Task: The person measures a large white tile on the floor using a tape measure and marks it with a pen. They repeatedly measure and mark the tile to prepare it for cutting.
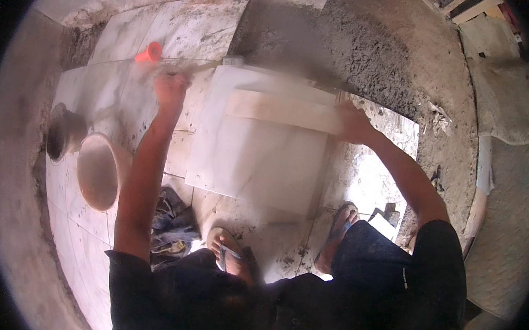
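Observation:
My left hand, blurred, is closed near the top left of a white square tile; what it grips is unclear, with a blurred narrow grey piece beside it. My right hand, also blurred, grips the right end of a pale rectangular strip lying across or just over the tile. An orange cylindrical object lies beyond my left hand.
A pale bucket and a dark grey container stand left. Crumpled dark cloth lies by my feet. Rough grey mortar covers the floor behind. A wall bounds the left; textured sheets lie right.

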Demonstrator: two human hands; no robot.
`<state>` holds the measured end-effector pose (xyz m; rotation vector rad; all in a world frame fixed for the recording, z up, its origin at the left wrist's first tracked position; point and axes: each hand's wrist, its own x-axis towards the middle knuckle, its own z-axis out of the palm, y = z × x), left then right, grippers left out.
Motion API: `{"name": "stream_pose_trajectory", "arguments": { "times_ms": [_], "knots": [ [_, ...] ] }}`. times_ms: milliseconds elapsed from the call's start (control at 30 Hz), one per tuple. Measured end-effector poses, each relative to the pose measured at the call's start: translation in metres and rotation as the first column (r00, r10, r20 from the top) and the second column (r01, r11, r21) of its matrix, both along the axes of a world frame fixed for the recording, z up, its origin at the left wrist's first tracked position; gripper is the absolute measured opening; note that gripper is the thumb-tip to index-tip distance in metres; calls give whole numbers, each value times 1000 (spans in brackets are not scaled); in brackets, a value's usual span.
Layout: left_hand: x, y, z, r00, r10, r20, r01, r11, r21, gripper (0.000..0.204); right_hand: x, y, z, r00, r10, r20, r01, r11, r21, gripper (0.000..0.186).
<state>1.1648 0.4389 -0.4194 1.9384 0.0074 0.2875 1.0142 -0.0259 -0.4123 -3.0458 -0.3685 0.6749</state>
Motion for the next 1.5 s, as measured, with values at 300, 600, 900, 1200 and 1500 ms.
{"name": "stream_pose_trajectory", "arguments": {
  "times_ms": [300,600,900,1200,1500],
  "knots": [
    [-34,46,1,945,174,-276,-132,978,163,27,-195,-97,60,891,-454,5,432,852,296,76],
    [-69,82,-48,861,90,-500,-213,958,-194,22,-290,-159,-47,452,-858,-246,733,200,650,82],
    [-69,91,-55,760,63,-647,-153,985,-84,24,-291,-175,-58,440,-890,-120,867,386,315,82],
    [-74,86,-80,774,2,-633,-240,926,-291,23,-278,-188,-51,576,-804,-149,817,568,95,86],
    [16,54,5,964,-41,-263,-72,911,-406,17,-270,-180,-33,764,-644,-29,645,764,18,93]
  ]
}}
